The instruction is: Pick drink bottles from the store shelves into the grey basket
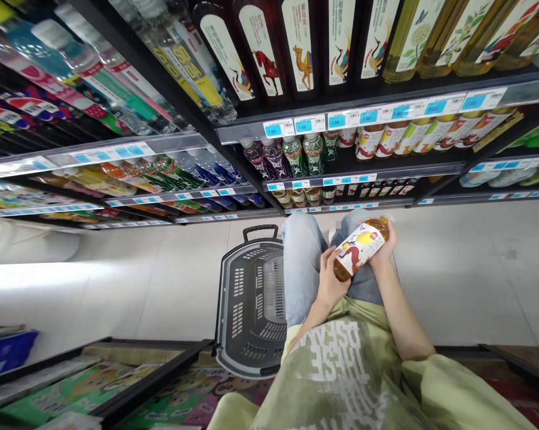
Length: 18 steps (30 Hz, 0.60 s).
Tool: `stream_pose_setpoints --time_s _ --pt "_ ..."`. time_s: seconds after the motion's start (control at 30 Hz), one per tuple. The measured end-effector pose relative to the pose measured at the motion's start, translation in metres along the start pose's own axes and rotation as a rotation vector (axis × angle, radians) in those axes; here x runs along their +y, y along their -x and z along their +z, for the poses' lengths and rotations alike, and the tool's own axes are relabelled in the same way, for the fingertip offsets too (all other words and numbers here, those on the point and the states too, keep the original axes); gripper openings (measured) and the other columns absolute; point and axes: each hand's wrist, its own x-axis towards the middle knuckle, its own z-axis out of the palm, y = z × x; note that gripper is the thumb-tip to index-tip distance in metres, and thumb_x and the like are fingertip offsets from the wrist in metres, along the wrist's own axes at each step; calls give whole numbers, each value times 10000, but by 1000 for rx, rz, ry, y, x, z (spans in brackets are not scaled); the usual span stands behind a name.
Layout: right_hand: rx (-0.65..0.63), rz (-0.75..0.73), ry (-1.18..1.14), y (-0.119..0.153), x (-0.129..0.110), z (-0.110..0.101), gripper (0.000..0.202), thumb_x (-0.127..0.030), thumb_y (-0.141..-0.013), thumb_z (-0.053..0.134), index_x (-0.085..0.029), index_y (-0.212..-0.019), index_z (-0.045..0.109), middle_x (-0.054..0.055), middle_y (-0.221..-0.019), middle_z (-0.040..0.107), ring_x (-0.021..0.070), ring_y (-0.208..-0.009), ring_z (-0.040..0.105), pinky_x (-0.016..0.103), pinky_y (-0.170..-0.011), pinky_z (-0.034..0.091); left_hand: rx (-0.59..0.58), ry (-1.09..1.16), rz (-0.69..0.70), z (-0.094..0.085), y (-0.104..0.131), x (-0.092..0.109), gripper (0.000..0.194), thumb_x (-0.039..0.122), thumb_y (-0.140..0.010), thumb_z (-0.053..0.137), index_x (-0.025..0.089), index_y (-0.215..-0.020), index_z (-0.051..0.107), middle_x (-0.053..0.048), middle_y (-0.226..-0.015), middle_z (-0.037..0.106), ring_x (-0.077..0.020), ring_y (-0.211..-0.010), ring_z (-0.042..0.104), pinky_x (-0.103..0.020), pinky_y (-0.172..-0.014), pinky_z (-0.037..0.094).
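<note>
A bottle of amber drink (pixel 360 246) with a white label, printed with a yellow fruit and a red-brown figure, lies tilted above my lap. My left hand (pixel 333 280) is closed around its lower end, at the base. Near the cap end, my right hand (pixel 384 246) grips the bottle from the other side, with the pale cap beside the fingers. The label faces up toward me between both hands. Beneath it are my bent knees in light blue jeans (pixel 300 257).
A grey shopping basket (pixel 247 298) with a black handle stands on the tiled floor (pixel 458 269) left of my legs. Ahead, drink shelves (pixel 251 131) hold rows of bottles above price tags (pixel 310 125). Behind me runs a low shelf with colourful packages (pixel 63 388).
</note>
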Motion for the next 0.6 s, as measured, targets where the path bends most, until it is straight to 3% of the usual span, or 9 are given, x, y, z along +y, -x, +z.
stream_pose_setpoints --time_s 0.13,0.33,0.5,0.6 --pt "-12 16 -7 -5 -2 -6 345 -570 -911 638 -228 -945 674 21 -910 791 238 -824 794 382 -792 640 -30 -68 44 1 1 4 854 41 -694 800 251 -1468 506 -158 -1506 524 -321 -1416 603 -512 -1153 584" --pt "-46 72 -15 -2 -2 -7 398 -574 -924 531 -226 -1017 699 55 -996 802 281 -944 809 405 -753 658 17 -65 16 0 -5 12 868 270 -633 896 251 -1420 532 -117 -1340 650 -309 -1227 704 -495 -1045 642" --pt "-80 71 -51 5 -6 -11 385 -562 -906 537 -231 -1000 711 39 -1026 806 262 -924 803 417 -782 671 -100 -17 -280 -9 -6 20 876 430 -657 910 235 -1415 518 -73 -1159 756 -293 -1016 765 -475 -929 664" --pt "-91 50 -44 7 -8 -10 373 -550 -907 555 -225 -996 716 34 -1016 798 245 -888 797 389 -756 661 -210 -30 -424 -15 -8 25 819 460 -727 874 254 -1433 515 -30 -1057 794 -289 -921 782 -490 -951 644"
